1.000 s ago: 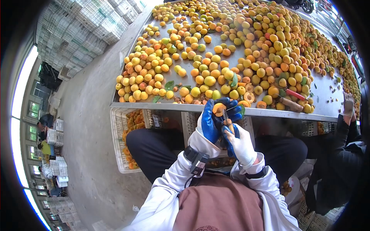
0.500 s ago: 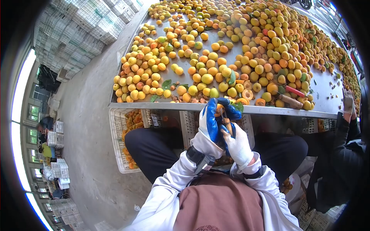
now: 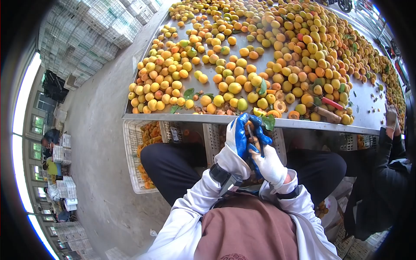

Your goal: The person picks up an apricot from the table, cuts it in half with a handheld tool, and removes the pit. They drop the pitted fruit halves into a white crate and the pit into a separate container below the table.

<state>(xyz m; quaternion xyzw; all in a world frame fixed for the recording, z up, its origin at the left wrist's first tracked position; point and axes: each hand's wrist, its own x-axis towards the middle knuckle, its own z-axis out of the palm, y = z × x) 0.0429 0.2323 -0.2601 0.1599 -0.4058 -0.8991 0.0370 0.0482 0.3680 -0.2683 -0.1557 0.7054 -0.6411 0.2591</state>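
My left hand [image 3: 237,138], in a blue-and-white glove, is closed around an apricot [image 3: 248,126] just below the front edge of the metal table [image 3: 182,117]. My right hand [image 3: 268,161], gloved the same way, grips a small knife [image 3: 254,139] by its wooden handle, with the blade against the fruit. Both hands are close together over my lap. Most of the apricot is hidden by the left fingers.
The table is piled with several yellow and orange apricots [image 3: 242,65], cut halves [image 3: 279,106] and leaves near the front edge. A red-handled tool [image 3: 332,103] lies at the right. White crates [image 3: 134,151] hold fruit under the table. Another person's gloved hand [image 3: 391,117] rests at the right.
The hands have dropped slightly and drawn in toward my body. The left fingers have wrapped further around the apricot, hiding more of it.
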